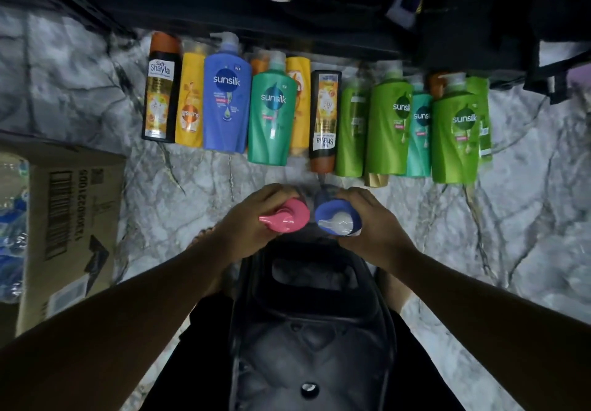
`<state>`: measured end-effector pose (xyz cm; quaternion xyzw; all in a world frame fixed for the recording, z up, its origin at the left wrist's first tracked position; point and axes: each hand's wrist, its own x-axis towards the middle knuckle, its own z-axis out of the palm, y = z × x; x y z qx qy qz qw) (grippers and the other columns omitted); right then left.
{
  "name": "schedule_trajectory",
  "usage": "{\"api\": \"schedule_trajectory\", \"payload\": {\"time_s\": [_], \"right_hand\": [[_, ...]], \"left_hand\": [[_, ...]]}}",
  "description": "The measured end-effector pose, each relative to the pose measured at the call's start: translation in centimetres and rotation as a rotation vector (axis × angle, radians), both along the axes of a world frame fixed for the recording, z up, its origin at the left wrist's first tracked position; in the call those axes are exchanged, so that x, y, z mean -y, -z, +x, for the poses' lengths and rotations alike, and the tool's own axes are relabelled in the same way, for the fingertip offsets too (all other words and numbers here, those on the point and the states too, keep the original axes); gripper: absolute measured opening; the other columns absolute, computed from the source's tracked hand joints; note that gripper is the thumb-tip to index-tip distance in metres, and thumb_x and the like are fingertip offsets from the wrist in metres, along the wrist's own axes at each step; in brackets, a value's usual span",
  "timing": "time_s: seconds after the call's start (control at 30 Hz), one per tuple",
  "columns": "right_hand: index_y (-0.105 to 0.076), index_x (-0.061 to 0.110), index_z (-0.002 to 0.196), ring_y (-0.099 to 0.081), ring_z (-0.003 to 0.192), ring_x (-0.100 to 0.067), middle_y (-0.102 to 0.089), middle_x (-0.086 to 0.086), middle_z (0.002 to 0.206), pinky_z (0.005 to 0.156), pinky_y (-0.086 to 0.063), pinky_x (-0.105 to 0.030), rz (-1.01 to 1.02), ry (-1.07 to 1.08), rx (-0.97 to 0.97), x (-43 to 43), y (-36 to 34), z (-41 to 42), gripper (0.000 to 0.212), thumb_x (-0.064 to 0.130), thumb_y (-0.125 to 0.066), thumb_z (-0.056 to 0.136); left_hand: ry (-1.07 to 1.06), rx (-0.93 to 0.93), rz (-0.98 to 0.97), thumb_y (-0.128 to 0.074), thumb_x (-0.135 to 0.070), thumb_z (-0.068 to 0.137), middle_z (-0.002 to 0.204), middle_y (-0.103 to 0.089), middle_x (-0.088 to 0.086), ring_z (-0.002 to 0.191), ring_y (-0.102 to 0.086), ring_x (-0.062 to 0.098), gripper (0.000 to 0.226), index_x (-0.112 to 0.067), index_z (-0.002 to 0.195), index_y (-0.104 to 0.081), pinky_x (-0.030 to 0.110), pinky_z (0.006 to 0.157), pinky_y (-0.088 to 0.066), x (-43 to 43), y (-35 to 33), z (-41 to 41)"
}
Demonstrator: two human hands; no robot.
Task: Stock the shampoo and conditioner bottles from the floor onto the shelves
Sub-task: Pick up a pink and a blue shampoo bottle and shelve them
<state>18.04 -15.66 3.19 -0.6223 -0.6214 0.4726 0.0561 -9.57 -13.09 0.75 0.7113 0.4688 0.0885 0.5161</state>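
Observation:
My left hand point(252, 218) grips a pink pump bottle point(287, 218), seen from above with its pump head pointing left. Beside it my right hand point(374, 218) grips a blue pump bottle point(335, 218) with a white pump. Both bottles are held above the marble floor point(80, 90). Further away several bottles lie in a row on the floor: a black Shayla bottle point(160, 90), a yellow bottle point(192, 97), a blue Sunsilk pump bottle point(227, 97), a teal Sunsilk bottle point(271, 113), and green Sunsilk bottles point(454, 132) at the right.
A dark shelf unit point(256, 4) runs along the far side behind the row. A cardboard box point(70, 218) with plastic-wrapped goods stands at the left. A black harness point(310, 314) on my chest fills the lower middle.

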Motion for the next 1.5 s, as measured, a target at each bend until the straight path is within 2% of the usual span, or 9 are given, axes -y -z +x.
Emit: {"api": "schedule_trajectory", "payload": {"time_s": [0.33, 0.53, 0.7, 0.83, 0.97, 1.17, 1.3, 1.4, 1.5], "right_hand": [[-0.052, 0.026, 0.134, -0.058, 0.111, -0.010, -0.057, 0.010, 0.132, 0.087, -0.048, -0.027, -0.050, -0.247, -0.014, -2.8, -0.5, 0.9, 0.071, 0.022, -0.086, 0.072], [-0.052, 0.029, 0.133, -0.063, 0.105, -0.018, -0.064, 0.005, 0.126, 0.081, -0.047, -0.027, -0.024, -0.184, 0.002, -3.0, -4.7, 0.5, 0.070, 0.026, -0.085, 0.071], [-0.055, 0.036, 0.129, -0.066, 0.105, -0.010, -0.068, 0.015, 0.119, 0.091, -0.054, -0.034, 0.042, 0.007, -0.074, -2.0, -17.4, 0.4, 0.073, 0.025, -0.089, 0.065], [-0.056, 0.056, 0.120, -0.065, 0.109, 0.000, -0.068, 0.024, 0.118, 0.091, -0.051, -0.020, 0.103, 0.144, -0.184, -2.7, -32.9, 0.5, 0.075, 0.015, -0.090, 0.067], [-0.058, 0.039, 0.125, -0.064, 0.112, -0.002, -0.068, 0.021, 0.119, 0.090, -0.046, -0.014, 0.205, 0.261, -0.254, -2.9, -48.6, 0.0, 0.071, 0.013, -0.093, 0.068], [-0.053, 0.029, 0.131, -0.061, 0.120, -0.013, -0.062, 0.014, 0.129, 0.095, -0.051, -0.032, 0.423, 0.445, -0.416, -2.4, -66.6, -1.4, 0.077, 0.014, -0.094, 0.067], [-0.053, 0.028, 0.128, -0.065, 0.113, -0.013, -0.066, 0.013, 0.123, 0.086, -0.054, -0.023, 0.585, 0.571, -0.585, -3.0, -74.9, -2.6, 0.075, 0.008, -0.093, 0.067], [-0.059, 0.038, 0.119, -0.069, 0.107, -0.016, -0.068, 0.008, 0.120, 0.082, -0.058, -0.027, 0.700, 0.606, -0.692, -4.5, -80.4, -3.2, 0.067, 0.017, -0.094, 0.066], [-0.060, 0.034, 0.119, -0.072, 0.101, -0.016, -0.071, 0.009, 0.115, 0.080, -0.061, -0.030, 0.777, 0.618, -0.796, -6.4, -86.0, -3.2, 0.061, 0.024, -0.086, 0.065]], "left_hand": [[0.034, -0.022, -0.103, -0.087, 0.004, 0.072, 0.130, -0.046, 0.003, 0.112, -0.054, 0.010, 0.080, -0.015, 0.143, -0.055, 0.006, 0.097, -0.039, -0.6, 0.5, 0.2], [0.026, -0.033, -0.105, -0.090, -0.006, 0.067, 0.131, -0.052, -0.003, 0.118, -0.057, 0.015, 0.086, -0.024, 0.143, -0.053, 0.035, 0.103, -0.049, -0.8, -4.1, 0.2], [-0.087, 0.048, -0.098, -0.091, -0.007, 0.068, 0.135, -0.055, -0.007, 0.125, -0.057, 0.013, 0.085, -0.026, 0.141, -0.055, 0.042, 0.106, -0.049, -0.8, -17.2, -0.2], [-0.180, 0.137, -0.106, -0.088, -0.014, 0.071, 0.141, -0.054, -0.009, 0.133, -0.053, 0.014, 0.081, -0.031, 0.142, -0.054, 0.049, 0.108, -0.048, -1.5, -32.2, -0.9], [-0.165, 0.145, 0.019, -0.089, -0.003, 0.075, 0.142, -0.051, -0.018, 0.135, -0.049, 0.006, 0.086, -0.044, 0.141, -0.050, 0.041, 0.112, -0.045, -3.0, -48.2, -1.1], [-0.236, 0.307, 0.198, -0.075, -0.043, 0.082, 0.141, -0.055, -0.026, 0.135, -0.052, 0.005, 0.068, -0.066, 0.136, -0.042, 0.028, 0.112, -0.043, -4.0, -67.7, -0.6], [-0.341, 0.578, 0.224, -0.077, -0.036, 0.083, 0.129, -0.064, -0.008, 0.117, -0.063, 0.014, 0.065, -0.049, 0.140, -0.049, 0.029, 0.099, -0.052, -4.6, -76.6, 0.5], [-0.356, 0.689, 0.329, -0.081, -0.049, 0.082, 0.139, -0.060, -0.001, 0.124, -0.061, 0.021, 0.074, -0.039, 0.146, -0.045, 0.033, 0.100, -0.053, -6.3, -82.1, 1.2], [-0.341, 0.773, 0.411, -0.079, -0.043, 0.083, 0.137, -0.062, 0.001, 0.124, -0.063, 0.024, 0.069, -0.038, 0.143, -0.046, 0.035, 0.097, -0.055, -8.7, -87.5, 2.0]]}}
